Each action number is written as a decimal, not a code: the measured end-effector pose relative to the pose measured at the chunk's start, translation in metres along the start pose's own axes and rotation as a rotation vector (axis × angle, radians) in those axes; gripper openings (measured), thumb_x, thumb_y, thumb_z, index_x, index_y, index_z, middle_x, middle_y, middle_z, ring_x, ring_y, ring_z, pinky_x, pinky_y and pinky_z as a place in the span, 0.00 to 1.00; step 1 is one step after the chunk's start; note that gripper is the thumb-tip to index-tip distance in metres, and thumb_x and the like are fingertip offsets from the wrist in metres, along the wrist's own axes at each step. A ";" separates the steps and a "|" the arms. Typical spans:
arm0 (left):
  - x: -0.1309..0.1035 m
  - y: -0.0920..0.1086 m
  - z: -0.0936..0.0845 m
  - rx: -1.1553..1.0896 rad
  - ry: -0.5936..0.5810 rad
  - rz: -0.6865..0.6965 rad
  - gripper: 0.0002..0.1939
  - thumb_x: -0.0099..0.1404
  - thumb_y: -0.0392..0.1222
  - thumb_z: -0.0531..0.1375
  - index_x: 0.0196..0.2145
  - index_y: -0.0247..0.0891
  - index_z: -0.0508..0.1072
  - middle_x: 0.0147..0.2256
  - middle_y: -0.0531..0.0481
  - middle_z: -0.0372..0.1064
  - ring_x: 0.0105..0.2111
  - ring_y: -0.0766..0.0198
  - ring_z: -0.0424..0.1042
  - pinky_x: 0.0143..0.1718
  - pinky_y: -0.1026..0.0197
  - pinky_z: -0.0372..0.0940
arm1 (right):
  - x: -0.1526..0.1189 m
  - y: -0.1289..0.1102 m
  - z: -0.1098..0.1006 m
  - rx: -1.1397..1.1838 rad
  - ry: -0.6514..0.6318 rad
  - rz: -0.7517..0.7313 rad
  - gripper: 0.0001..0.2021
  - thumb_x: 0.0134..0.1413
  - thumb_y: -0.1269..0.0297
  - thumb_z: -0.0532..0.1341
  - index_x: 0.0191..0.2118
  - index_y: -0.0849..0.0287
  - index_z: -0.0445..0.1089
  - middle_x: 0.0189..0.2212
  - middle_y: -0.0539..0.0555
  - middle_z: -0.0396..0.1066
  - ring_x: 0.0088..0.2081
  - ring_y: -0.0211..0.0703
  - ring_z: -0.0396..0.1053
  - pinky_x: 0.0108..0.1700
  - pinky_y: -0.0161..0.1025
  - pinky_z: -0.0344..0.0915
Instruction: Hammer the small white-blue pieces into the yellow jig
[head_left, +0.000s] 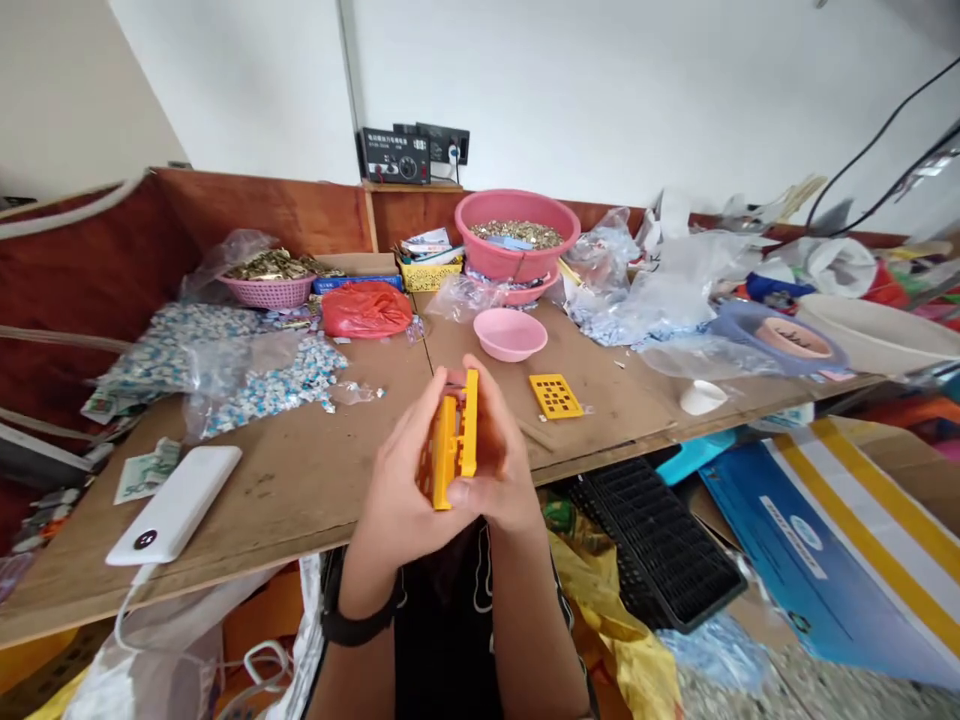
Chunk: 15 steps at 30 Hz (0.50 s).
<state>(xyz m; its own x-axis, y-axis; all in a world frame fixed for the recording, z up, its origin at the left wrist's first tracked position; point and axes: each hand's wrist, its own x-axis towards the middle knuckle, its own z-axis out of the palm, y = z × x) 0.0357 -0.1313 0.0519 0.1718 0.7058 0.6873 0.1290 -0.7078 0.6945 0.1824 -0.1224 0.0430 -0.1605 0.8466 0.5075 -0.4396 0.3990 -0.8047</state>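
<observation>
Two yellow plastic plates (459, 440) stand on edge, face to face, between my hands in the middle of the view. My left hand (405, 480) wraps round the left plate, with a dark band on the wrist. The right plate is held by my right hand (504, 460), its thumb at the lower end. Small pegs show between the plates, which are slightly offset. A third yellow plate (556, 396) with square holes lies flat on the table to the right. Behind my hands sits a small pink bowl (510, 335).
On the brown table (322, 470) are a white power bank (176, 505), blue-and-white pieces (277, 385), a red bag (367, 309), a large pink basin (517, 235), a pink basket (270, 292) and a white cup (703, 398). A black crate (660, 540) sits below the edge.
</observation>
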 end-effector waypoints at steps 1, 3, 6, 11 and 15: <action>0.000 -0.003 -0.003 -0.089 -0.050 -0.004 0.59 0.62 0.66 0.81 0.82 0.48 0.66 0.72 0.34 0.73 0.70 0.34 0.76 0.71 0.40 0.75 | 0.000 0.000 -0.005 -0.007 0.026 -0.034 0.62 0.51 0.36 0.81 0.86 0.40 0.54 0.82 0.61 0.60 0.76 0.71 0.68 0.73 0.72 0.72; 0.000 -0.010 -0.006 -0.276 -0.034 0.012 0.60 0.59 0.77 0.78 0.79 0.46 0.71 0.70 0.34 0.75 0.69 0.32 0.78 0.71 0.38 0.75 | 0.000 -0.004 -0.014 -0.083 0.074 -0.132 0.62 0.48 0.33 0.81 0.84 0.41 0.57 0.80 0.62 0.62 0.77 0.74 0.65 0.74 0.75 0.69; 0.001 -0.018 0.001 -0.345 0.147 0.012 0.67 0.48 0.89 0.75 0.74 0.44 0.77 0.70 0.34 0.75 0.70 0.29 0.75 0.74 0.34 0.71 | 0.000 -0.013 -0.022 -0.278 0.063 -0.177 0.62 0.42 0.37 0.85 0.82 0.40 0.63 0.79 0.60 0.63 0.81 0.75 0.58 0.79 0.77 0.61; 0.004 -0.023 0.023 -0.329 0.246 -0.039 0.70 0.45 0.94 0.69 0.72 0.44 0.78 0.71 0.34 0.73 0.73 0.27 0.72 0.76 0.35 0.69 | 0.002 -0.018 -0.021 -0.396 -0.008 -0.125 0.64 0.35 0.36 0.88 0.80 0.40 0.68 0.76 0.60 0.66 0.78 0.75 0.62 0.79 0.77 0.62; 0.006 -0.028 0.026 -0.288 0.289 -0.013 0.63 0.54 0.91 0.70 0.74 0.46 0.76 0.71 0.35 0.72 0.72 0.32 0.73 0.75 0.36 0.70 | 0.008 0.003 -0.021 -0.235 0.098 -0.017 0.61 0.47 0.24 0.80 0.82 0.43 0.64 0.72 0.62 0.72 0.70 0.71 0.73 0.74 0.75 0.70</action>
<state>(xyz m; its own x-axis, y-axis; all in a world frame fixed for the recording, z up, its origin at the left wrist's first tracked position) 0.0586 -0.1078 0.0310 -0.1147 0.7229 0.6813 -0.1564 -0.6904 0.7063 0.1982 -0.1071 0.0384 -0.0633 0.8645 0.4986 -0.2224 0.4748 -0.8515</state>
